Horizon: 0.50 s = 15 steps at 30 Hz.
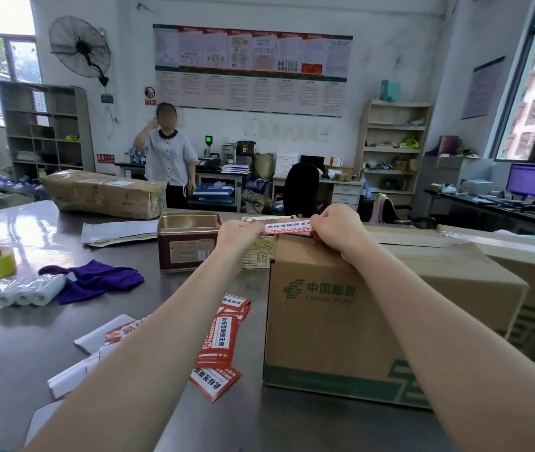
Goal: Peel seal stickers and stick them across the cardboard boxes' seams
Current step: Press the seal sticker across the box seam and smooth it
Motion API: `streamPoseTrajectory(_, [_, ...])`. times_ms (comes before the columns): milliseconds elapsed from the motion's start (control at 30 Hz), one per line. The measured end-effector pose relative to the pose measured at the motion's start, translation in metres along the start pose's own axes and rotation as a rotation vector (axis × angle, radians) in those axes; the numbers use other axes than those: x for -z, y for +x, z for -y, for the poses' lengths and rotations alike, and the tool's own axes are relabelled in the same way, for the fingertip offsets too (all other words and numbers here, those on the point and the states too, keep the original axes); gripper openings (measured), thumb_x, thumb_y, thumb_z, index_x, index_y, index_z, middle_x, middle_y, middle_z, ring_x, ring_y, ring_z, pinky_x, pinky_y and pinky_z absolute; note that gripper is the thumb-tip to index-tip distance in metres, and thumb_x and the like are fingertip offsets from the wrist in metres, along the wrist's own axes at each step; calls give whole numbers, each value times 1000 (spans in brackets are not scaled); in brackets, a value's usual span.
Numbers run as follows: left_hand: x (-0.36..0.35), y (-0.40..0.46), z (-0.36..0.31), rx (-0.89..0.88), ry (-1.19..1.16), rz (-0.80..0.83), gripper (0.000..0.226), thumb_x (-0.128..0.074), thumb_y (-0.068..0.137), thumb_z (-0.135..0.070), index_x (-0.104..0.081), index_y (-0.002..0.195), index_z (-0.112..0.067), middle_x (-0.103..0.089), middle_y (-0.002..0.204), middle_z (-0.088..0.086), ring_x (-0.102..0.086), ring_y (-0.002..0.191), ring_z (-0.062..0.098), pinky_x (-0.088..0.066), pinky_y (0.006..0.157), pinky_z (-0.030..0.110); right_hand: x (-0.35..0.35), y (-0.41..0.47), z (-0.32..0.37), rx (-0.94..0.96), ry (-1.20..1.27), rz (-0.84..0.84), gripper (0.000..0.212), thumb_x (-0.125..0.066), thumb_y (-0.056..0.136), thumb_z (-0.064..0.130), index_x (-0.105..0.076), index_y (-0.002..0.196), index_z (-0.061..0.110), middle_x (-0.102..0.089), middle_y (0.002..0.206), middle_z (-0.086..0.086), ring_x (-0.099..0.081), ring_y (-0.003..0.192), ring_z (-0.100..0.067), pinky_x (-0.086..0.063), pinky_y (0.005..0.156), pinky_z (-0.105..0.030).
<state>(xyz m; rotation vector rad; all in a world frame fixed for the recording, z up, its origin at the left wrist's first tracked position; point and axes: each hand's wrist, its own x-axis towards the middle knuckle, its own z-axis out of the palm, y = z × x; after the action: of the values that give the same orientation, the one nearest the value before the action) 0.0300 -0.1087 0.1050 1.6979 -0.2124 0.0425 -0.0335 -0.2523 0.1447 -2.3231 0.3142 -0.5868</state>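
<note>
Head view: left hand [239,232] and right hand [334,228] each pinch one end of seal sticker [287,227], stretched taut above cardboard box [341,308] far top edge, likely for aligning over seam

The cardboard box [341,308] carries a green logo with "中国邮政" and "CHINA POST". The red-and-white seal sticker [287,227] above its top edge reads "此标签撕毁无效", as do the loose stickers [223,334] on the counter [161,288].
</note>
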Motion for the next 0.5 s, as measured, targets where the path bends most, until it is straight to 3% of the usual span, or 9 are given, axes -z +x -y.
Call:
streamPoseTrajectory(167, [-3, 2, 7, 26, -14, -3, 15, -60, 85, -23, -54, 81, -9, -44, 78, 9, -34, 63, 13, -29, 58, 29, -1, 1, -2, -9, -24, -2, 24, -46, 91, 15, -47, 68, 7, -46, 62, -7, -41, 54, -17, -34, 50, -27])
streamPoseTrajectory(500, [-7, 2, 13, 97, -116, 3, 12, -63, 76, -20, -55, 81, -14, -48, 79, 10, -44, 78, 20, -32, 66, 33, -2, -1, -3, 2, -34, -20, 39, -46, 92, 13, -32, 56, 12, -33, 56, -3, -32, 51, -15, -26, 47, -26])
